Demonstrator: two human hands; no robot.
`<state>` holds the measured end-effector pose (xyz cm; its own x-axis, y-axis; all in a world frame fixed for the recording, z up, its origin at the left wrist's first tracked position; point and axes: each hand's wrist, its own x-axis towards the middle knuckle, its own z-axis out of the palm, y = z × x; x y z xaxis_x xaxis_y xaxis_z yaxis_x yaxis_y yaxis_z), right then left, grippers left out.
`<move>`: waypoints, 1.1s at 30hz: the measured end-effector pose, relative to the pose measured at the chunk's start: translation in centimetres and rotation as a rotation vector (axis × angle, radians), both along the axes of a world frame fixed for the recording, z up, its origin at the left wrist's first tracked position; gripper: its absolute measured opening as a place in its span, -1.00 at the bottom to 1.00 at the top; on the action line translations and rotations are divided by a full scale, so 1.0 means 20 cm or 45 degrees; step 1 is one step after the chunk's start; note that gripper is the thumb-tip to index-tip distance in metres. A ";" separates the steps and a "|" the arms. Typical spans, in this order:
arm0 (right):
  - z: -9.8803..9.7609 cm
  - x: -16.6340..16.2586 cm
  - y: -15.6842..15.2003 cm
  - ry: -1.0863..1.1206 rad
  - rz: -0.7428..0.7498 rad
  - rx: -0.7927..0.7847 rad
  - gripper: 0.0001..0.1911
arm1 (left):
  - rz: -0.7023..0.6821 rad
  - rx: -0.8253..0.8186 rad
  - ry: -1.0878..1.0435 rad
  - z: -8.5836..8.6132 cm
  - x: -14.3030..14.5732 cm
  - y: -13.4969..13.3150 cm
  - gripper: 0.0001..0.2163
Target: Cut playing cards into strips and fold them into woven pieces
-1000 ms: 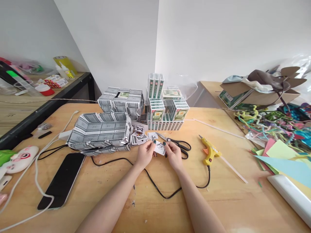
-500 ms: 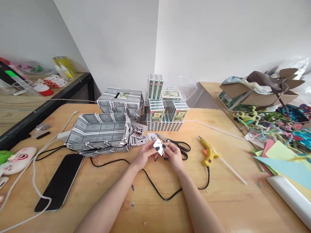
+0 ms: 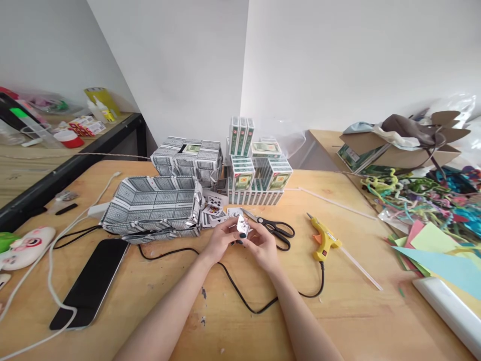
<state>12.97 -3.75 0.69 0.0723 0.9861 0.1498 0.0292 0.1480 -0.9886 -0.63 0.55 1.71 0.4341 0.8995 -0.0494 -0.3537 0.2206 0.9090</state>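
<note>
Between my two hands, over the middle of the table, is a playing card (image 3: 242, 224) that looks bent or folded. My left hand (image 3: 222, 242) is closed on its left side, the thumb pressing on its lower part. From the other side my right hand (image 3: 263, 245) pinches it, with its fingers partly hidden behind. Black-handled scissors (image 3: 276, 228) lie just beyond my right hand. Loose playing cards (image 3: 215, 208) are spread beyond my left hand, beside an open tray built from folded cards (image 3: 154, 200).
A yellow glue gun (image 3: 323, 238) lies right of my hands, its black cord (image 3: 240, 296) looping beneath my forearms. Stacked card boxes (image 3: 255, 195) and another folded-card block (image 3: 188, 160) stand at the back. A phone (image 3: 92, 281) lies left; coloured paper (image 3: 432, 250) lies right.
The card has turned and curled between my fingers, shifting slightly left. My right hand has turned, its thumb now lower along the card.
</note>
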 end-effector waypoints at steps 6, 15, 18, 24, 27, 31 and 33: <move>-0.04 0.01 0.01 0.060 -0.015 0.036 -0.61 | 0.023 0.010 0.047 0.00 0.00 0.00 -0.73; 0.02 0.00 -0.01 0.324 0.008 -0.155 -0.77 | 0.002 -0.026 0.051 -0.01 0.02 -0.01 -0.81; 0.03 -0.01 -0.01 0.372 0.042 -0.152 -0.83 | 0.000 -0.025 0.047 0.00 0.03 -0.02 -0.80; 0.03 -0.01 0.00 0.479 0.111 -0.198 -0.78 | 0.054 -0.030 0.033 -0.01 0.05 -0.02 -0.79; 0.02 0.00 0.00 0.496 0.097 -0.205 -0.77 | 0.073 -0.002 0.035 -0.02 0.04 -0.03 -0.78; 0.02 0.00 0.00 0.535 0.098 -0.193 -0.79 | 0.065 -0.003 0.040 -0.02 0.04 -0.04 -0.76; 0.02 0.00 0.00 0.558 0.085 -0.198 -0.79 | 0.063 -0.002 0.070 -0.02 0.03 -0.04 -0.77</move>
